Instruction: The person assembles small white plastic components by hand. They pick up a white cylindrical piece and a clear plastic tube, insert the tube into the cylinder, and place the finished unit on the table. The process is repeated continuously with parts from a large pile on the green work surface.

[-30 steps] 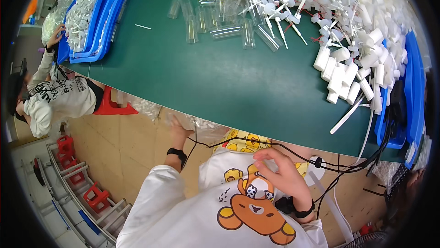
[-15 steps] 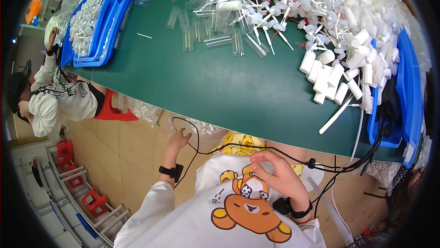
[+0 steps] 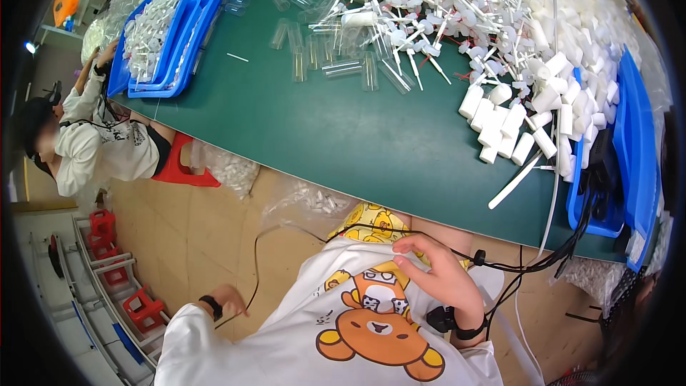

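Note:
My left hand [image 3: 230, 300] hangs low beside my body, over the tan floor. It is smeared by motion, so its fingers are unclear; a black cable [image 3: 256, 272] runs close to it. In front of my shirt, my right hand [image 3: 436, 272] is raised with thumb and fingers apart, and nothing shows in it. Black cables [image 3: 493, 264] pass just beyond that hand. Both wrists wear black bands. On the green table [image 3: 286, 136] ahead lie clear plastic tubes [image 3: 341, 69], white cylinders [image 3: 493, 125] and a heap of thin white stick-like parts [image 3: 429, 7].
Blue trays [image 3: 168, 64] of white parts stand at the table's far left, and more blue trays [image 3: 629, 157] at the right. A person [image 3: 93, 143] sits on a red stool at the left. Plastic bags [image 3: 314, 200] of white pieces lie below the table edge.
My left hand has dropped down and back toward my body, away from the table edge. The cable near it has straightened out of its loop. My right hand is nearly still.

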### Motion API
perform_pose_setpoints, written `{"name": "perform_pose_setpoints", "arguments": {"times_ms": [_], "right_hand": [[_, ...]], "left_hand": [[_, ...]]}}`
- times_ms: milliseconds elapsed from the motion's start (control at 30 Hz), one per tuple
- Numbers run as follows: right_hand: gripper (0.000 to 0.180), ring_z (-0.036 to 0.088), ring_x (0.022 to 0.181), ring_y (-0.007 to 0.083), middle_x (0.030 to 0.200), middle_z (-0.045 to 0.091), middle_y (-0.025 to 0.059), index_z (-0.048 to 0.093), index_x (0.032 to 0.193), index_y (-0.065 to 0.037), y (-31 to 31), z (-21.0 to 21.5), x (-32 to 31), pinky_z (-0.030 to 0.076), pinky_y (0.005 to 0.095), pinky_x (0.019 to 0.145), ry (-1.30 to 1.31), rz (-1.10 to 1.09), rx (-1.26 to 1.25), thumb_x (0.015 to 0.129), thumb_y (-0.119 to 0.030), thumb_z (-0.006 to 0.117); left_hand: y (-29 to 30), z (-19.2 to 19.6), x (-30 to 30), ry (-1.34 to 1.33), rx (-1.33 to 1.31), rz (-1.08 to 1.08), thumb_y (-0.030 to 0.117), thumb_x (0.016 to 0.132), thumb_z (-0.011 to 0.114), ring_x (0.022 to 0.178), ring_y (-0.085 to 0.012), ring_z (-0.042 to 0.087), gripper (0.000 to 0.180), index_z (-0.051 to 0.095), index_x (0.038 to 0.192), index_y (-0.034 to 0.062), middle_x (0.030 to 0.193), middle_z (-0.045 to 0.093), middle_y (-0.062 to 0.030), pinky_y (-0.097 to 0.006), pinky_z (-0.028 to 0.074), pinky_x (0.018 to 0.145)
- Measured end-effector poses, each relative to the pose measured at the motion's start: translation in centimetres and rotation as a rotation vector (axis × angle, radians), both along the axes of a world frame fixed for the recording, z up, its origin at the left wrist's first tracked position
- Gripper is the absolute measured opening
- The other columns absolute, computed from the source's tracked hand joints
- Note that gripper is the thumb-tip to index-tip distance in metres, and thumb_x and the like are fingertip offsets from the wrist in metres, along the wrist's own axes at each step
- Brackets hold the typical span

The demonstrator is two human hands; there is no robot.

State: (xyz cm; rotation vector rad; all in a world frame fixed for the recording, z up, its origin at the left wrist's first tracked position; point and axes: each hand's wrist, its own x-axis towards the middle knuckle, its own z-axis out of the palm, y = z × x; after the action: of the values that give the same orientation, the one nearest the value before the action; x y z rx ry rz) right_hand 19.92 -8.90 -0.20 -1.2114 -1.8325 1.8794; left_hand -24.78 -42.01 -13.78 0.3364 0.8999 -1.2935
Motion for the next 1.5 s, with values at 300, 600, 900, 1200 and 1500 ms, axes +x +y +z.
{"name": "perform_pose_setpoints", "arguments": {"times_ms": [300, 600, 900, 1200, 1500], "right_hand": [[0.028, 0.06, 0.091, 0.0266, 0.095, 0.061, 0.0144, 0.057, 0.101, 0.002, -0.2, -0.3, 0.3, 0.047, 0.0319, 0.079, -0.021, 0.046, 0.035, 0.085, -0.021, 0.061], [0.03, 0.06, 0.092, 0.027, 0.097, 0.061, 0.0144, 0.057, 0.102, 0.002, 0.1, 0.6, -0.4, 0.047, 0.0323, 0.078, -0.035, 0.05, 0.054, 0.087, -0.024, 0.059], [0.03, 0.06, 0.092, 0.0271, 0.096, 0.061, 0.0146, 0.057, 0.102, 0.002, 0.0, 0.7, -0.6, 0.046, 0.0322, 0.08, -0.015, 0.026, 0.035, 0.087, -0.023, 0.059], [0.026, 0.06, 0.09, 0.0264, 0.093, 0.061, 0.015, 0.056, 0.1, 0.002, 0.3, -0.8, -0.6, 0.046, 0.0315, 0.08, -0.001, -0.005, 0.017, 0.086, -0.019, 0.06], [0.022, 0.06, 0.095, 0.0235, 0.099, 0.062, 0.0145, 0.057, 0.101, 0.004, 0.7, -0.9, -0.8, 0.045, 0.0307, 0.085, -0.024, 0.037, -0.025, 0.086, -0.012, 0.059]], "left_hand": [[-21.3, -1.6, -1.9, 0.295, -0.017, 0.094, 0.042, 0.078, 0.055, 0.09, -0.0309, 0.059, 0.042, 0.063, 0.1, 0.0079, 0.103, 0.061, -0.0173, -0.044, 0.047, 0.074], [11.4, -13.0, 9.0, 0.732, 1.981, 0.418, 0.018, 0.08, 0.054, 0.089, -0.039, 0.057, 0.026, 0.059, 0.098, -0.0004, 0.095, 0.061, -0.022, -0.044, 0.046, 0.077], [30.7, -19.8, 11.5, 0.51, 1.603, 0.478, 0.032, 0.088, 0.048, 0.084, -0.0305, 0.061, 0.036, 0.06, 0.098, -0.0001, 0.092, 0.063, -0.017, -0.041, 0.048, 0.074], [28.8, -18.8, 13.5, 0.381, 1.693, 1.447, 0.039, 0.089, 0.048, 0.091, -0.0233, 0.06, 0.044, 0.055, 0.11, 0.0012, 0.106, 0.06, -0.0146, -0.036, 0.048, 0.08], [26.7, -14.8, 18.4, -0.054, 0.899, 1.703, 0.037, 0.091, 0.05, 0.102, -0.0201, 0.056, 0.044, 0.051, 0.117, 0.0011, 0.118, 0.056, -0.0099, -0.031, 0.045, 0.087]]}}
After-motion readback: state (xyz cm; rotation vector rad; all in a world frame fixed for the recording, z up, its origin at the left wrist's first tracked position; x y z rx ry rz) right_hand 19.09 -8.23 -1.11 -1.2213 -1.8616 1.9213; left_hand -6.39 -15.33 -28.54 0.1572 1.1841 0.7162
